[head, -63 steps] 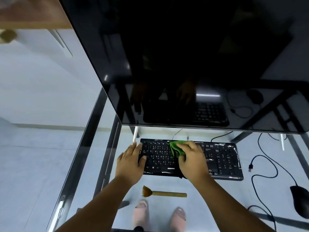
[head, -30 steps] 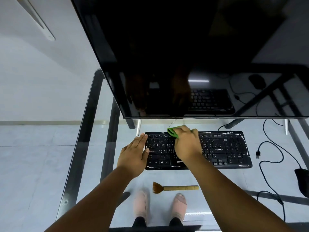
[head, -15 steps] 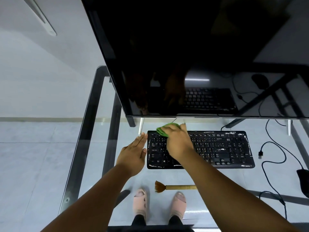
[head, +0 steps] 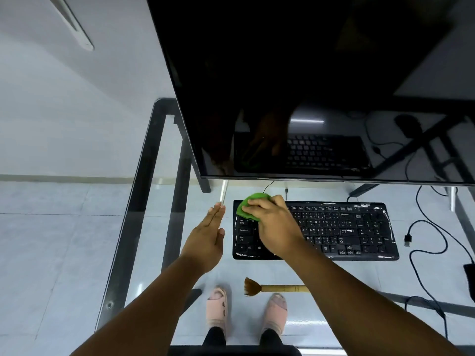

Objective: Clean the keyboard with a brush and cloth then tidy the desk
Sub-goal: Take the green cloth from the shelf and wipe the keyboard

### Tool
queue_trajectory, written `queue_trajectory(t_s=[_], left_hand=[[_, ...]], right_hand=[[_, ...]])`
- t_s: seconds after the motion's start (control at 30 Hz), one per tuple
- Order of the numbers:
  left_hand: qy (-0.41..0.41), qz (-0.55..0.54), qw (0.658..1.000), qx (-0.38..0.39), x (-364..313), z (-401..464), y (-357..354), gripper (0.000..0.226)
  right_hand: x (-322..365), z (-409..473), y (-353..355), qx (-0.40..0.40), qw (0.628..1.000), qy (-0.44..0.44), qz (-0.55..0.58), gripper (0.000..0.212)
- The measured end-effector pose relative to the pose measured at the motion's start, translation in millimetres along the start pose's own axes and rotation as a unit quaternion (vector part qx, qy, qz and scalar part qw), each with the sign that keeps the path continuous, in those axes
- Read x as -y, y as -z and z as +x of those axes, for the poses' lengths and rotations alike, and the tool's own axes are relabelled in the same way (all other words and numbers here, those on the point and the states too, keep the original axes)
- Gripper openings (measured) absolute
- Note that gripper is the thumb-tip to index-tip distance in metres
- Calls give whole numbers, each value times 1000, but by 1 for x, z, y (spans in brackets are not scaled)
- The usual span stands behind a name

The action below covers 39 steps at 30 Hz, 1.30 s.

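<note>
A black keyboard [head: 341, 229] lies on the glass desk [head: 144, 227] below the monitor. My right hand [head: 275, 227] presses a green cloth [head: 248, 205] onto the keyboard's far left corner. My left hand [head: 208, 237] rests flat, fingers together, just left of the keyboard and apart from its edge, holding nothing. A brush [head: 272, 289] with a bamboo handle and brown bristles lies on the glass in front of the keyboard, bristles pointing left.
A large dark monitor [head: 308, 86] overhangs the far side of the desk. Black cables [head: 424, 240] and a loose USB plug lie right of the keyboard; a black mouse [head: 470, 276] shows at the right edge. My feet show through the glass.
My right hand has slid the green cloth leftward along the keyboard's top row to its left corner. My left hand has come off the keyboard's left edge.
</note>
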<state>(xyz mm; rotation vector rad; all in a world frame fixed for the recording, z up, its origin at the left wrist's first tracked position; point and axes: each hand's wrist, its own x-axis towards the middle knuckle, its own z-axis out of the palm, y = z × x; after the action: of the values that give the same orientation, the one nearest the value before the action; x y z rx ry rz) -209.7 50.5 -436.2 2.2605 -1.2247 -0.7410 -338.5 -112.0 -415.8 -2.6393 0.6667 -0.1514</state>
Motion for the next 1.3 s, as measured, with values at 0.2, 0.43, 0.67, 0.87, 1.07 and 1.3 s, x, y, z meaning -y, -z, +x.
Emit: queue_trajectory(t_s=[0.2, 0.43, 0.67, 0.87, 1.07, 1.3], left_hand=[[39, -33, 998, -37, 5, 3, 6, 53], [34, -32, 999, -21, 10, 3, 11, 54], [27, -31, 999, -14, 14, 4, 12, 56], [-27, 11, 1000, -7, 10, 7, 20, 62], [-46, 83, 995, 28, 10, 18, 25, 72], [-35, 127, 990, 48, 6, 20, 27, 85]], right_hand=[[1, 9, -2, -27, 995, -101, 0, 59], [-4, -6, -5, 20, 999, 11, 23, 60], [8, 0, -6, 40, 999, 3, 19, 63], [-2, -24, -3, 30, 999, 5, 13, 61], [13, -26, -6, 65, 997, 38, -24, 66], [14, -30, -3, 60, 996, 52, -42, 64]])
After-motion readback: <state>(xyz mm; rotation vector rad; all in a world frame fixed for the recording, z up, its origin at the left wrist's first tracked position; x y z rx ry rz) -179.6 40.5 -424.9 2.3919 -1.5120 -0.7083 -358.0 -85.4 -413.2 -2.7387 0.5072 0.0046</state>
